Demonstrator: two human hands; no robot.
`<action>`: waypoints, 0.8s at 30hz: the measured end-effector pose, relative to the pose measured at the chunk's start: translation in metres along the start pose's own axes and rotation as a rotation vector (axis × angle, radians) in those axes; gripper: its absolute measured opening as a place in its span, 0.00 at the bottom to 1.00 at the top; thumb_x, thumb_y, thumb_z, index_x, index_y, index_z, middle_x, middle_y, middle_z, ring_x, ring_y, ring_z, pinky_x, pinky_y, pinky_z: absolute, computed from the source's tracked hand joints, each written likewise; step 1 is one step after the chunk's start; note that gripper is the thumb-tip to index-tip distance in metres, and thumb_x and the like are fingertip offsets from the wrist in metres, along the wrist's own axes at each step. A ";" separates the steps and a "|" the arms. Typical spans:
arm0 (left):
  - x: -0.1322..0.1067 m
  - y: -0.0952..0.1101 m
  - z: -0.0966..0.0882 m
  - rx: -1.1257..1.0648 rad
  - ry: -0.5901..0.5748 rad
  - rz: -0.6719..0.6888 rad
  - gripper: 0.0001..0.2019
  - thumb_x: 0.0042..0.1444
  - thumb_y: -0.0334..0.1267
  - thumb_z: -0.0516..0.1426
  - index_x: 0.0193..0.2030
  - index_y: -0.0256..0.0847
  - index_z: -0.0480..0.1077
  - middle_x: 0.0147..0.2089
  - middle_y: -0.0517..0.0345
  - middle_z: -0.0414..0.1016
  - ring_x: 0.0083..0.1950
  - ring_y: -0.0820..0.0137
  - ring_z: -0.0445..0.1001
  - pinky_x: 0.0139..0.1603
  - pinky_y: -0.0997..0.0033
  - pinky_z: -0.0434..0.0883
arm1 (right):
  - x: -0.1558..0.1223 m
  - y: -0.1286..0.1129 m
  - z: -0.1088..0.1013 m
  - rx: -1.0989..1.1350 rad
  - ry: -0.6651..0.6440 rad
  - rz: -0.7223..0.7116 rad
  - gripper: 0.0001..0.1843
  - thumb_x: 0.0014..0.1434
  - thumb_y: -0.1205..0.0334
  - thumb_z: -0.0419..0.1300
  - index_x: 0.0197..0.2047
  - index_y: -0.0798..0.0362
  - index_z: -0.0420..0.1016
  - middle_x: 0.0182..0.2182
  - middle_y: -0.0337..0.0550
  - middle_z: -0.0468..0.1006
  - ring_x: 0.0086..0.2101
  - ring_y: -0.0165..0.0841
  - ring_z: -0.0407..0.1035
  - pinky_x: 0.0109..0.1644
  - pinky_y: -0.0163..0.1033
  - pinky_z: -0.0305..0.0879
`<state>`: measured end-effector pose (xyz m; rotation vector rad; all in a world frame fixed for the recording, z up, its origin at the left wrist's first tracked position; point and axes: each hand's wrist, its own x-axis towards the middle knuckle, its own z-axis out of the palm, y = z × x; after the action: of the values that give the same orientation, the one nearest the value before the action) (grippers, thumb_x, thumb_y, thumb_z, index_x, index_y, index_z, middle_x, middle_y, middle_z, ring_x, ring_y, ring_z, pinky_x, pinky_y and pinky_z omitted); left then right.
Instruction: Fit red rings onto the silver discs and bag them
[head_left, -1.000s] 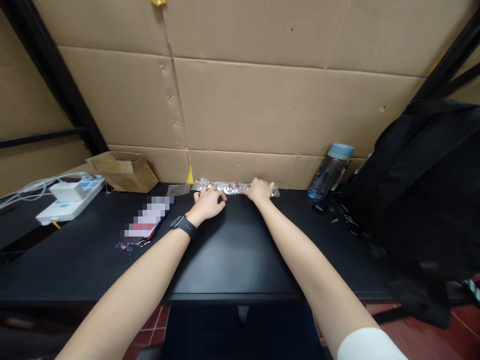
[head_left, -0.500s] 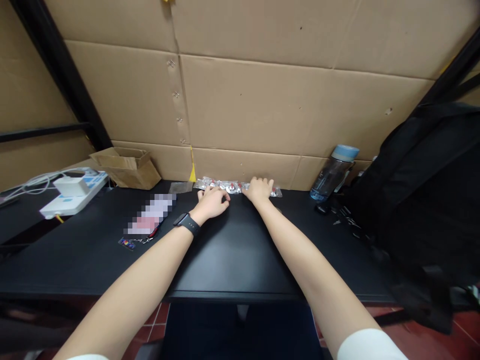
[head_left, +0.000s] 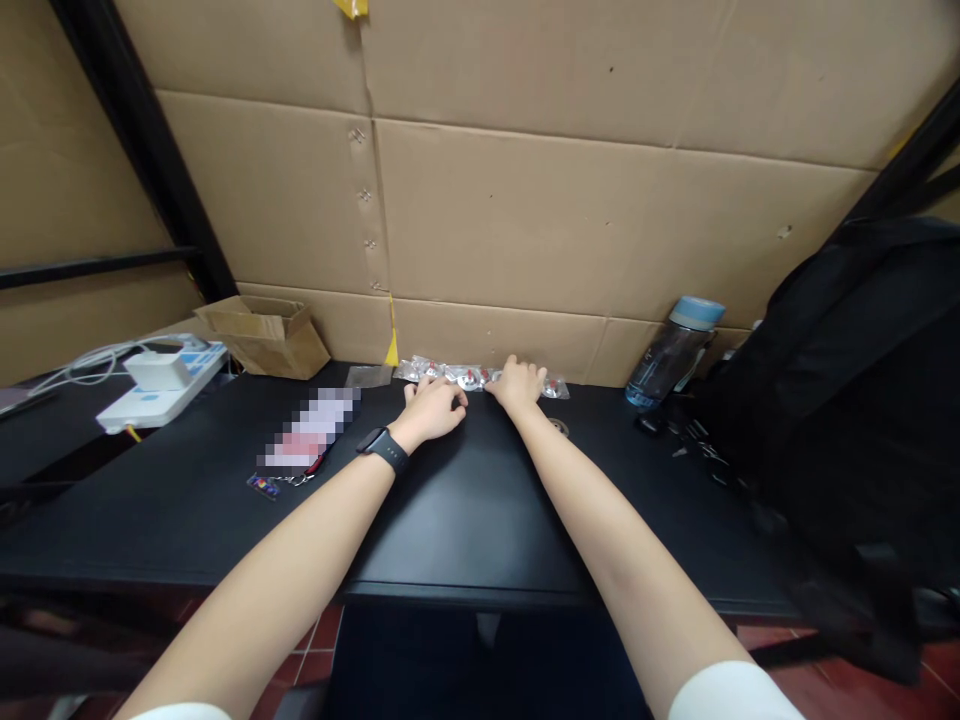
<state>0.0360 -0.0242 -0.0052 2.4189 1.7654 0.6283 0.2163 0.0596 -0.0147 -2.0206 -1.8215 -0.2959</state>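
A row of small clear plastic packets (head_left: 469,379) with silvery and red pieces inside lies along the back of the black desk, against the cardboard wall. My left hand (head_left: 435,408), with a black watch on its wrist, rests at the front of the row, fingers loosely bent and apart, holding nothing that I can see. Over the right part of the row lies my right hand (head_left: 519,384), its fingers spread and touching the packets. The packets under its palm are hidden. A round, ring-like thing (head_left: 559,426) shows partly behind my right forearm.
On the left are a white power strip (head_left: 154,405) with a plug, a brown paper bag (head_left: 270,340), a flat clear sleeve (head_left: 369,376) and a blurred card (head_left: 311,430) with a key ring. A water bottle (head_left: 671,350) and a black backpack (head_left: 862,420) stand on the right.
The view has tilted slightly, so everything sits a little further right and lower. Both hands stay almost where they were at the packets. More of the ring-like thing shows beside my right forearm.
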 end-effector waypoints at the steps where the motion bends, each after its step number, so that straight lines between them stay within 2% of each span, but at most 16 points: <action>1: 0.000 0.000 0.000 0.000 0.003 0.001 0.09 0.58 0.41 0.56 0.42 0.51 0.78 0.55 0.54 0.75 0.61 0.49 0.64 0.57 0.46 0.60 | 0.000 0.001 0.000 0.006 0.005 0.002 0.29 0.52 0.49 0.70 0.51 0.60 0.72 0.45 0.63 0.80 0.51 0.53 0.70 0.57 0.52 0.51; 6: 0.001 -0.005 -0.005 0.031 0.036 -0.019 0.10 0.58 0.42 0.56 0.43 0.52 0.78 0.57 0.54 0.75 0.61 0.48 0.63 0.57 0.45 0.59 | 0.003 0.008 -0.006 0.056 -0.035 -0.019 0.21 0.57 0.51 0.66 0.49 0.55 0.74 0.49 0.59 0.77 0.52 0.50 0.69 0.58 0.52 0.54; 10: 0.003 -0.017 -0.017 0.071 0.066 -0.027 0.11 0.59 0.41 0.56 0.44 0.53 0.78 0.60 0.55 0.74 0.63 0.49 0.64 0.57 0.46 0.60 | 0.011 0.026 -0.015 0.170 -0.088 -0.073 0.13 0.60 0.55 0.62 0.45 0.52 0.77 0.49 0.52 0.77 0.49 0.45 0.71 0.56 0.50 0.58; 15: 0.006 -0.035 -0.028 0.096 -0.064 0.011 0.10 0.59 0.41 0.56 0.42 0.49 0.79 0.50 0.54 0.81 0.55 0.54 0.73 0.56 0.54 0.64 | 0.018 0.059 -0.032 0.350 -0.116 -0.191 0.11 0.59 0.63 0.60 0.45 0.53 0.77 0.43 0.46 0.78 0.44 0.36 0.71 0.50 0.38 0.63; 17: 0.007 -0.040 -0.027 0.095 -0.100 0.020 0.10 0.58 0.42 0.57 0.41 0.49 0.80 0.48 0.55 0.82 0.54 0.54 0.75 0.55 0.56 0.65 | 0.016 0.074 -0.040 0.392 -0.210 -0.298 0.12 0.59 0.63 0.61 0.46 0.53 0.78 0.40 0.43 0.79 0.41 0.34 0.72 0.47 0.35 0.64; 19: 0.007 -0.040 -0.024 0.082 -0.134 0.020 0.10 0.58 0.45 0.57 0.38 0.49 0.80 0.46 0.55 0.82 0.52 0.55 0.76 0.54 0.57 0.66 | 0.010 0.089 -0.049 0.396 -0.376 -0.397 0.14 0.57 0.60 0.65 0.47 0.52 0.79 0.40 0.42 0.79 0.39 0.33 0.72 0.45 0.34 0.65; 22: 0.007 -0.036 -0.016 0.050 -0.168 0.024 0.12 0.58 0.50 0.57 0.35 0.49 0.80 0.41 0.55 0.83 0.47 0.57 0.77 0.52 0.58 0.66 | -0.005 0.111 -0.060 0.352 -0.600 -0.476 0.28 0.47 0.56 0.74 0.52 0.51 0.79 0.48 0.44 0.79 0.42 0.36 0.74 0.45 0.35 0.67; 24: 0.007 -0.031 -0.011 0.050 -0.174 0.019 0.12 0.57 0.51 0.58 0.35 0.49 0.79 0.41 0.55 0.82 0.47 0.57 0.77 0.51 0.59 0.67 | -0.014 0.124 -0.065 0.361 -0.656 -0.484 0.37 0.42 0.57 0.76 0.57 0.49 0.77 0.54 0.46 0.77 0.44 0.38 0.74 0.46 0.36 0.68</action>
<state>0.0060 -0.0096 -0.0027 2.4419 1.7104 0.3664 0.3435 0.0101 0.0189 -1.4950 -2.5180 0.6017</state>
